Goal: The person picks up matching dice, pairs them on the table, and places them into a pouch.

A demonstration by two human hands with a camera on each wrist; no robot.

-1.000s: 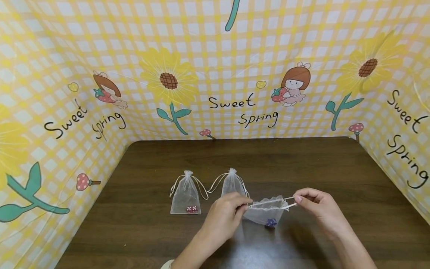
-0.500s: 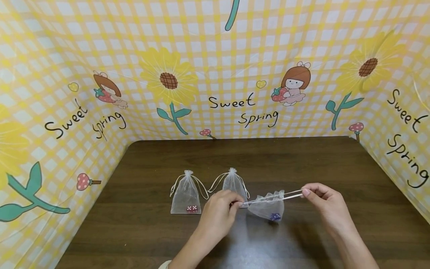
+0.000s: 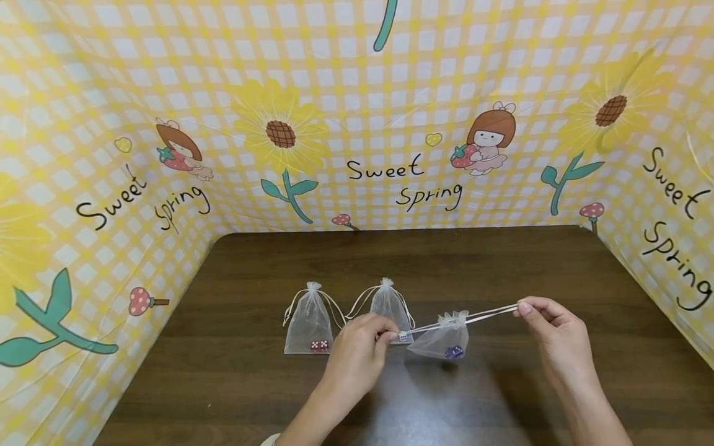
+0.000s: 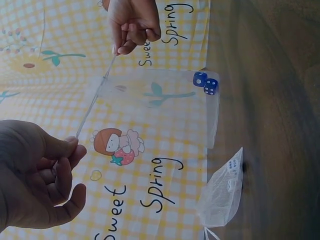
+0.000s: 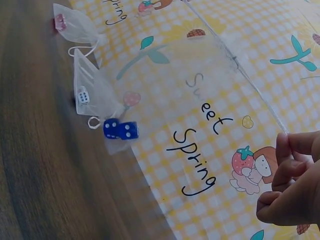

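Observation:
A sheer white drawstring bag point(image 3: 429, 342) hangs between the hands, its neck gathered. At its lower corner sit two blue dice point(image 4: 205, 83). The left hand point(image 3: 357, 353) pinches one end of its drawstring point(image 3: 493, 313) between thumb and index finger. On the other side, the right hand point(image 3: 560, 337) pinches the opposite end, a little higher, with the cord taut. In the right wrist view the blue dice point(image 5: 121, 129) hang near the tabletop. Behind the left fingers lies a second bag point(image 3: 385, 305) with white dice point(image 4: 231, 172), partly covered in the head view.
A third sheer bag point(image 3: 307, 319), tied shut with red dice point(image 3: 319, 345) in it, lies left of the second. The dark wooden table point(image 3: 268, 260) is bounded at back and sides by a yellow checked cloth point(image 3: 368, 124).
The hands have moved apart, the right one going right and up with its cord. The bag's mouth, wide and ruffled a second ago, has been drawn into a tight gather.

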